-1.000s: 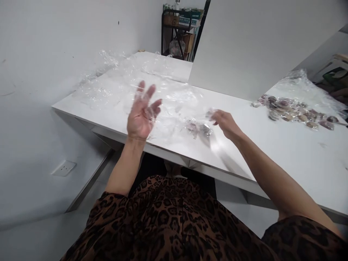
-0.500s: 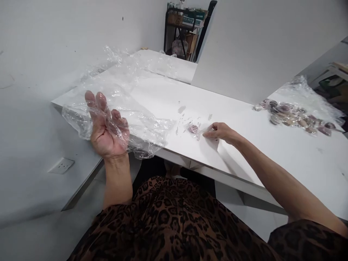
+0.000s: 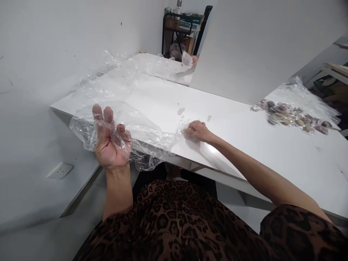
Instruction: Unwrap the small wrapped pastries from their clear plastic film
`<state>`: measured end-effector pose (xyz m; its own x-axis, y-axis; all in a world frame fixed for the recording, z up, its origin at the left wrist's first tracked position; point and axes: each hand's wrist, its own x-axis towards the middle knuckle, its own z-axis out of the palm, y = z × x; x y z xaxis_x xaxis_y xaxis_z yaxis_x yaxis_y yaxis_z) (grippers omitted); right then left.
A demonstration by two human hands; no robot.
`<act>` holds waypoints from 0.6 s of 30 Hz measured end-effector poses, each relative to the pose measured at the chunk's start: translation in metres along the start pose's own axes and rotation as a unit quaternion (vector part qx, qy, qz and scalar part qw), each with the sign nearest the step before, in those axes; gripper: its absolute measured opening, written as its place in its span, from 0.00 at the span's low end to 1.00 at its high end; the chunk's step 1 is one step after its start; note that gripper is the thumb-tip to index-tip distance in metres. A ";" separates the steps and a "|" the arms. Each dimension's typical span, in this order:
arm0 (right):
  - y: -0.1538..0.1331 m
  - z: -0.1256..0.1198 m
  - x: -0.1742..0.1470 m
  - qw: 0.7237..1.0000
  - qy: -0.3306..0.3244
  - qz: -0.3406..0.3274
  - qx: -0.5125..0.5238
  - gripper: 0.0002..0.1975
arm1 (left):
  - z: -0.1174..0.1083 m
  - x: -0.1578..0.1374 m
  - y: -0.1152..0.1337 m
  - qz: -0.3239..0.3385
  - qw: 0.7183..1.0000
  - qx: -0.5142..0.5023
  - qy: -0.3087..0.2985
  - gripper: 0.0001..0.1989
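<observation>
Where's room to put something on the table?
The white table has room between the right hand and the wrapped pieces, toward the grey panel. It's crowded left, where plastic film spreads across the left hand.

No wording, brand or number can be read with certainty. Two marked surfaces are noted, both at the far side of the scene on a black rack point(image 3: 178, 30). On the left, a brown box point(image 3: 170, 24) bears a dark printed mark, its characters too small and blurred to make out. Just to the right, a green-and-white box point(image 3: 187, 24) shows print on its near face, likewise illegible at this size.
</observation>
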<state>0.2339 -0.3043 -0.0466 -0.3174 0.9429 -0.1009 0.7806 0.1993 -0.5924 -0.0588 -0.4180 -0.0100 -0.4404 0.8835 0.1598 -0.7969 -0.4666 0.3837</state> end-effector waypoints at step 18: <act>0.168 -0.148 -0.035 0.887 0.365 0.177 0.221 0.21 | 0.031 -0.018 -0.020 0.017 0.974 0.226 0.030 0.19</act>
<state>0.4557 -0.2645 -0.0246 0.4654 0.8787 0.1059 0.4225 -0.1155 -0.8990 -0.0224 -0.4238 0.0075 -0.4970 0.8577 0.1317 -0.5242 -0.4177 0.7421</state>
